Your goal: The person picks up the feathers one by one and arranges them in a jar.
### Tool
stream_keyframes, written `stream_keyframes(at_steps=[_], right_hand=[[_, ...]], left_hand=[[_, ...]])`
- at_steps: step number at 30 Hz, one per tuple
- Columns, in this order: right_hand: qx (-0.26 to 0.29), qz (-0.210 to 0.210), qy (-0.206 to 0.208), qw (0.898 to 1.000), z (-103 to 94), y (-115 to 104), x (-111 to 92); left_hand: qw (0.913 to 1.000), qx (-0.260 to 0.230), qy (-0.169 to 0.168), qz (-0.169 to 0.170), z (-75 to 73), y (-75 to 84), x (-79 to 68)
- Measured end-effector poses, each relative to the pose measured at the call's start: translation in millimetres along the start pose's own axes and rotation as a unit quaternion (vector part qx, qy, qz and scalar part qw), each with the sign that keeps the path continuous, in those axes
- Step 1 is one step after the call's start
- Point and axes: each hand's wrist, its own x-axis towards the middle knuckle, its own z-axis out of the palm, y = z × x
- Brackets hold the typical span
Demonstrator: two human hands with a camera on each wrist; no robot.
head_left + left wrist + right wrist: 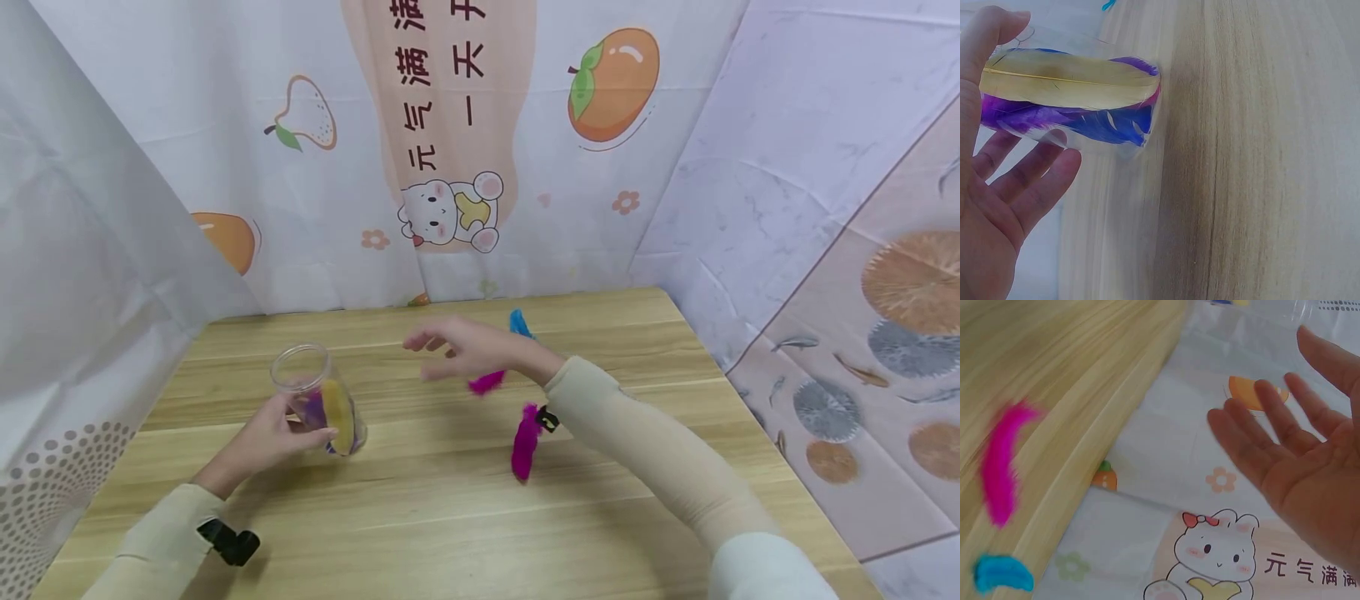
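My left hand (273,443) grips a clear cylindrical cup (302,367) from the side, its thumb and fingers around the wall. Inside it several feathers show: a yellow one (1072,80), purple (1019,117) and blue (1113,127). The cup's base is close to the tabletop; whether it touches, I cannot tell. My right hand (468,346) hovers over the table with nothing in it, fingers loosely bent in the head view and apart in the right wrist view. Under and beside it lie a magenta feather (1000,465) and a blue feather (1004,573).
Another magenta feather (526,442) lies below the right forearm, near its black wrist strap (547,419). The wood-grain table (420,517) ends at a printed curtain (330,208) behind and a patterned cloth (847,400) on the right.
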Motion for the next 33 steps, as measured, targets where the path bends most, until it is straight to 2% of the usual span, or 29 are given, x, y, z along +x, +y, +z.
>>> stream_keyframes(at_steps=[7,13,18,23,27,33], right_hand=[[-0.104,0.056,-0.018,0.993,8.3,27.2,-42.3],[-0.146,0.135,-0.018,0.98,15.1,46.6,-81.1],[-0.177,0.156,-0.003,0.972,24.6,65.2,-104.2],[-0.184,0.159,0.024,0.97,35.3,80.1,-119.5],[-0.18,0.178,0.038,0.967,43.8,83.7,-124.6],[-0.235,0.196,0.056,0.951,54.9,85.6,-125.5]], left_hand=[[1.0,-0.008,0.001,0.0,-0.2,-1.3,-0.3],[1.0,-0.005,0.008,0.001,1.7,-1.6,-0.5],[0.9998,-0.008,0.019,0.006,2.8,-2.6,-2.5],[0.9997,-0.004,0.025,-0.001,4.5,-2.0,-2.8],[0.9995,0.001,0.029,-0.009,5.2,-0.2,-2.9],[0.9994,-0.006,0.032,-0.01,6.2,-1.1,-1.1]])
